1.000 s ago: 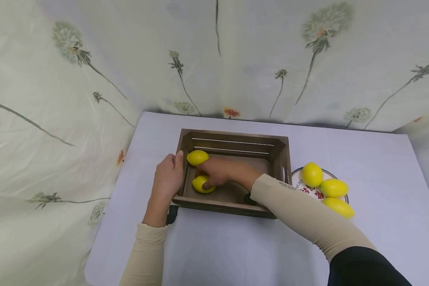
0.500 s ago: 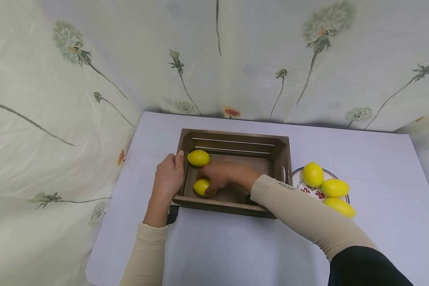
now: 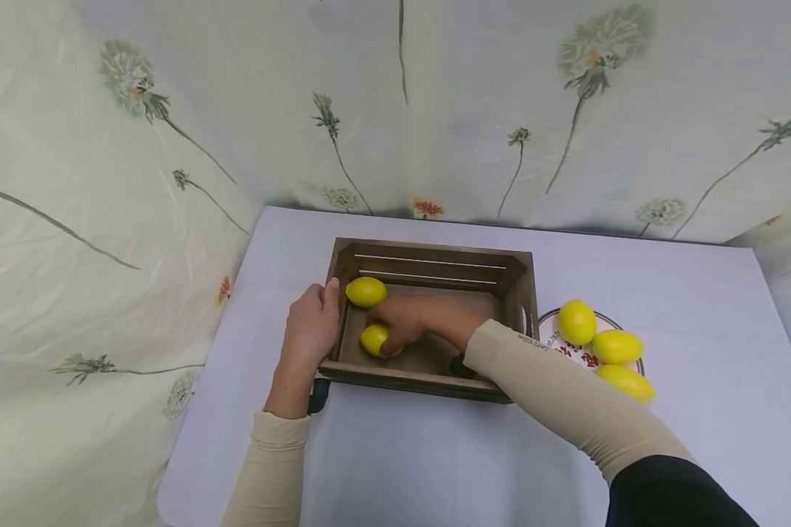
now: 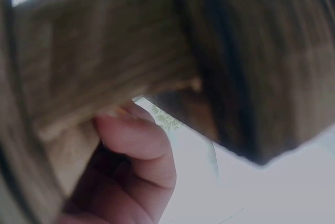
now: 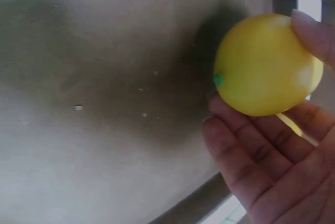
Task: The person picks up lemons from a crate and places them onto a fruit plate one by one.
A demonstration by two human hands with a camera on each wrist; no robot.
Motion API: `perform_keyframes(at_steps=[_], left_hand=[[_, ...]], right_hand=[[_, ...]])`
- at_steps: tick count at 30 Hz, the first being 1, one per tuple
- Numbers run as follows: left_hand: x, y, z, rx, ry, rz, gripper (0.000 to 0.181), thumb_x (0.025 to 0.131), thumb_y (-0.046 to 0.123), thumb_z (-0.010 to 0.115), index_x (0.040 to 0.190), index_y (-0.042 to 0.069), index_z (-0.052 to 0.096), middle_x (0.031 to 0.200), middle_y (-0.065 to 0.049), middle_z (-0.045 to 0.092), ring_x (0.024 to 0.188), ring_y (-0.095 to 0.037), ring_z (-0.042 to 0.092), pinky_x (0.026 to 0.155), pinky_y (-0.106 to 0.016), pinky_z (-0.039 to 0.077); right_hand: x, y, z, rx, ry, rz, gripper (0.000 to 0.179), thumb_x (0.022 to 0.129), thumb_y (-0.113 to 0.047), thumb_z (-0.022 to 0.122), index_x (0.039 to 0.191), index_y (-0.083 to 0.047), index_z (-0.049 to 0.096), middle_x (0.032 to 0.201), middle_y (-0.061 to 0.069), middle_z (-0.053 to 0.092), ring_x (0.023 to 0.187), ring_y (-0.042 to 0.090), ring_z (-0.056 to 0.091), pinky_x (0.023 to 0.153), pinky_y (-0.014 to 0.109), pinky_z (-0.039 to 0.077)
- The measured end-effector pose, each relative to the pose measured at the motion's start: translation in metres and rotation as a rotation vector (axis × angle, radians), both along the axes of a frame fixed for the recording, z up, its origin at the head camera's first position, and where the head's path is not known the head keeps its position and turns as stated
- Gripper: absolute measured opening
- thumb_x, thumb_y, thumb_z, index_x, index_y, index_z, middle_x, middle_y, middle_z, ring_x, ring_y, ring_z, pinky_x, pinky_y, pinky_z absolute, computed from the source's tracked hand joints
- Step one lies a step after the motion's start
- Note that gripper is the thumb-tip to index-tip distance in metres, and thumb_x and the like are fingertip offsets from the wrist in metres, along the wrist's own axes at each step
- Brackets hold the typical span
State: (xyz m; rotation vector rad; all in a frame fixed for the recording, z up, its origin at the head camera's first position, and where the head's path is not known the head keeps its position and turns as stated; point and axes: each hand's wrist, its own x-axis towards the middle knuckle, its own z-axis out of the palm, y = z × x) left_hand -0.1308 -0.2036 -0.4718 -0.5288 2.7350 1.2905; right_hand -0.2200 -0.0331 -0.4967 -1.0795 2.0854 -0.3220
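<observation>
My left hand point(image 3: 311, 322) grips the left end of a brown wooden crate point(image 3: 435, 249), its thumb over the rim. In the left wrist view, curled fingers point(image 4: 138, 140) come round the crate's slat point(image 4: 110, 51) at the handle opening. Inside the crate, my right hand point(image 3: 405, 318) holds a yellow lemon point(image 3: 373, 339). The right wrist view has this lemon point(image 5: 267, 67) between thumb and fingers, a green tip showing at one end. Another lemon point(image 3: 366, 292) lies in the crate's back left corner, just behind the right hand.
Right of the crate, a round plate point(image 3: 548, 329) with red markings bears several lemons, one of them point(image 3: 625, 383) at its front edge. A white-covered table point(image 3: 409, 461) carries everything. Behind it hangs a flower-printed cloth point(image 3: 461, 161).
My right hand and the lemon it holds have shifted very slightly to the right inside the crate. The left hand keeps its hold on the crate's left end.
</observation>
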Motion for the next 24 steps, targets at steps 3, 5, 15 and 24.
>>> perform_keyframes(at_steps=[3, 5, 15, 24], left_hand=[[0.0, 0.0, 0.0, 0.001, -0.002, -0.001, 0.048, 0.113, 0.045, 0.038, 0.092, 0.005, 0.055, 0.071, -0.008, 0.047, 0.059, -0.023, 0.046, 0.051, -0.033, 0.041], [0.0, 0.0, 0.0, -0.004, -0.002, -0.001, 0.049, 0.113, 0.046, 0.038, 0.093, 0.005, 0.056, 0.071, -0.008, 0.047, 0.059, -0.023, 0.047, 0.051, -0.033, 0.041], [0.001, 0.0, 0.0, -0.013, 0.005, 0.003, 0.05, 0.113, 0.046, 0.038, 0.092, 0.005, 0.056, 0.071, -0.008, 0.047, 0.06, -0.024, 0.047, 0.052, -0.034, 0.041], [0.001, 0.0, 0.0, -0.008, -0.003, 0.006, 0.049, 0.113, 0.046, 0.038, 0.094, 0.005, 0.057, 0.071, -0.009, 0.048, 0.06, -0.024, 0.048, 0.052, -0.033, 0.042]], right_hand=[[-0.001, 0.001, 0.002, -0.011, 0.016, -0.009, 0.05, 0.087, -0.028, 0.086, 0.128, -0.007, 0.067, 0.108, 0.001, 0.067, 0.094, 0.019, 0.06, 0.09, 0.037, 0.051], [-0.002, 0.001, 0.005, -0.025, 0.026, -0.011, 0.05, 0.087, -0.028, 0.086, 0.128, -0.007, 0.067, 0.107, 0.001, 0.067, 0.094, 0.019, 0.06, 0.089, 0.037, 0.051], [0.0, 0.002, 0.028, -0.013, 0.098, 0.027, 0.05, 0.087, -0.031, 0.086, 0.127, -0.007, 0.066, 0.101, -0.001, 0.066, 0.088, 0.017, 0.06, 0.082, 0.033, 0.052], [0.001, 0.014, 0.057, -0.044, 0.148, 0.06, 0.045, 0.085, -0.032, 0.087, 0.117, -0.008, 0.066, 0.091, -0.001, 0.063, 0.081, 0.018, 0.057, 0.074, 0.032, 0.049]])
